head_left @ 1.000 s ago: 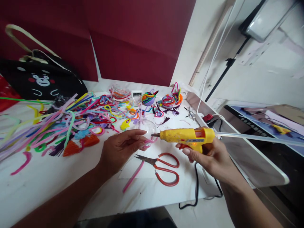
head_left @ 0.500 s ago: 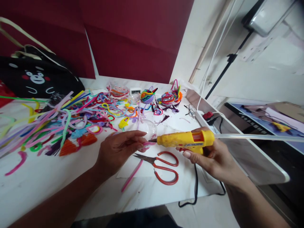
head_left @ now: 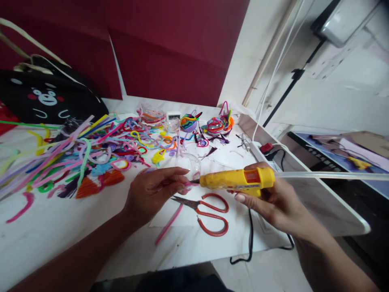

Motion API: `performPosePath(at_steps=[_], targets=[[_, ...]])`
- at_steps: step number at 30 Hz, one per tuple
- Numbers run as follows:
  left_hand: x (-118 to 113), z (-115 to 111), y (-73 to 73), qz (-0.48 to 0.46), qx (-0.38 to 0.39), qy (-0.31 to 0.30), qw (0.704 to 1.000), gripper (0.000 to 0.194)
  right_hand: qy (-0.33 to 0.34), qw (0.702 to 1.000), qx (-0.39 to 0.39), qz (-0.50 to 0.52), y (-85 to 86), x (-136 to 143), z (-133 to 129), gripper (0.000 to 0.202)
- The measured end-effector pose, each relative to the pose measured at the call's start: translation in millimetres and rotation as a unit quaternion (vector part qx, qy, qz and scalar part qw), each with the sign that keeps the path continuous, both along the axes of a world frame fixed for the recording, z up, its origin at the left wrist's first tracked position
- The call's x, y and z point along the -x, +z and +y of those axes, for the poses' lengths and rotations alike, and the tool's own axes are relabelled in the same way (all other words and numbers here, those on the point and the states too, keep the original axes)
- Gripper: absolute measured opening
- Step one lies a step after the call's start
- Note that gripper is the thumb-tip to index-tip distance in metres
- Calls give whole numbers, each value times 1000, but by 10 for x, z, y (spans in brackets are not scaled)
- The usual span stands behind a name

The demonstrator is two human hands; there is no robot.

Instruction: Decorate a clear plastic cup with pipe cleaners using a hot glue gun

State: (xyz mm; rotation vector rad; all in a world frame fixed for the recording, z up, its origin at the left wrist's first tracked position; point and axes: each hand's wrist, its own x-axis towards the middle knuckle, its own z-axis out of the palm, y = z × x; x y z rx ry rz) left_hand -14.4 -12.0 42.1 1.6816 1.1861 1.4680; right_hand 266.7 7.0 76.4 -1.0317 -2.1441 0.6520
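Nozzle [head_left: 196,181] at pink fuzzy strip [head_left: 187,189].
My left hand [head_left: 153,192], nearly closed, pinches the strip beside the clear ball [head_left: 191,161]; my right hand [head_left: 273,205] wraps the yellow glue gun [head_left: 223,179]. Advisable: steady pinch, fingertips off the tip, light trigger pressure.

glue gun [head_left: 237,178]: glossy yellow plastic | scissors [head_left: 212,214]: dull metal blades | bag [head_left: 51,95]: matt black cloth
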Motion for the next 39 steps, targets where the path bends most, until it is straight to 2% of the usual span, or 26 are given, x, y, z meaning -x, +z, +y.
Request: performPosePath(at_steps=[4,11,30,39], targets=[[8,-3,-10,39,-13,28,999,25,27,999,-35,-10,41,8,4,18],[0,-16,-13,48,7,36,998,24,43,997,-50,-41,75,19,-1,18],[-20,-19,13,21,21,33,999,23,5,997,-51,-54,53,18,-48,14],[-28,-14,12,15,18,44,999,23,5,998,-50,-42,-27,1,-50,14]])
